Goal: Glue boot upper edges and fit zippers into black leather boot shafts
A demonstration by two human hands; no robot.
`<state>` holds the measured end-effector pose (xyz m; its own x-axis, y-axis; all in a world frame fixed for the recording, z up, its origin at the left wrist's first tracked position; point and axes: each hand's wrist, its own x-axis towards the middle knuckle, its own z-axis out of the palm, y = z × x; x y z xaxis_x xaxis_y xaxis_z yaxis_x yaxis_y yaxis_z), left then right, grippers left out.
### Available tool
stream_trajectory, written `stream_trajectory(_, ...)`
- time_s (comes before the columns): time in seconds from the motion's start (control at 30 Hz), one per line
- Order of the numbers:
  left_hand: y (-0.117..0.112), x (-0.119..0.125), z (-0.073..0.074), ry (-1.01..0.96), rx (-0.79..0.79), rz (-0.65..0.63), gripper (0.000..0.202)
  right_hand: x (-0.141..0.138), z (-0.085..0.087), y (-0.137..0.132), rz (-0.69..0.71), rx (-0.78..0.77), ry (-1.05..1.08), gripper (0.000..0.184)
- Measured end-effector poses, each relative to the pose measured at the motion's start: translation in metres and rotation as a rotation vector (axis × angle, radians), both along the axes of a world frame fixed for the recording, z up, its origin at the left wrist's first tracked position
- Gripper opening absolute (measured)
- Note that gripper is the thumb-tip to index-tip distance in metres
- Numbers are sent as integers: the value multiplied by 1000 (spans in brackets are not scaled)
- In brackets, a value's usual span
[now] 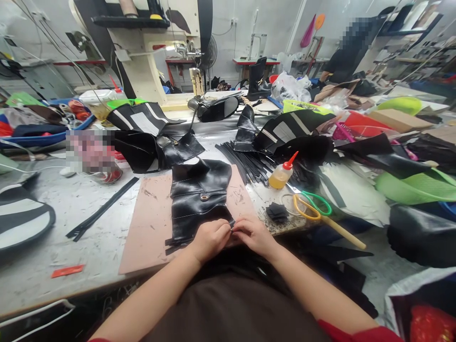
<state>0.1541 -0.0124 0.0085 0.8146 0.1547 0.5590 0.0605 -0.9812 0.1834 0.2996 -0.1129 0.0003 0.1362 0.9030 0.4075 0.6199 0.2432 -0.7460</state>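
Note:
A black leather boot upper (199, 183) with a small gold-coloured buckle lies on a pinkish board (149, 213) in front of me. At its near right corner, my left hand (213, 238) is closed in a pinch on the leather edge. My right hand (254, 236) meets it there, thumb and fingers pinched together at the same corner. A thin dark end shows between the two hands; its kind is unclear. Black strips (174, 246), which look like zipper tape, poke out from under the upper's near left edge.
Right of the board are a glue bottle (280, 175) with a red nozzle, scissors (308, 206), and a wooden handle (344, 232). Black strips (237, 161) lie piled behind. A zipper (103, 209) rests at left. A sewing machine (149, 61) stands at the back.

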Motion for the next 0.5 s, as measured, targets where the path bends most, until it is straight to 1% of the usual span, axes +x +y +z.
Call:
stream_trajectory(0.13,-1,2,1,-24,60,-18,27,2,5,3,26,-79,-40,11)
stream_trajectory(0.3,-2,3,-1,-30,141,-73,23,5,20,12,102,-276,-64,19)
stream_trajectory(0.4,-2,3,-1,-28,138,-86,22,6,26,18,152,-360,-59,20)
stream_trajectory(0.5,-1,2,-2,-22,95,-82,24,8,25,21,183,-387,9,20)
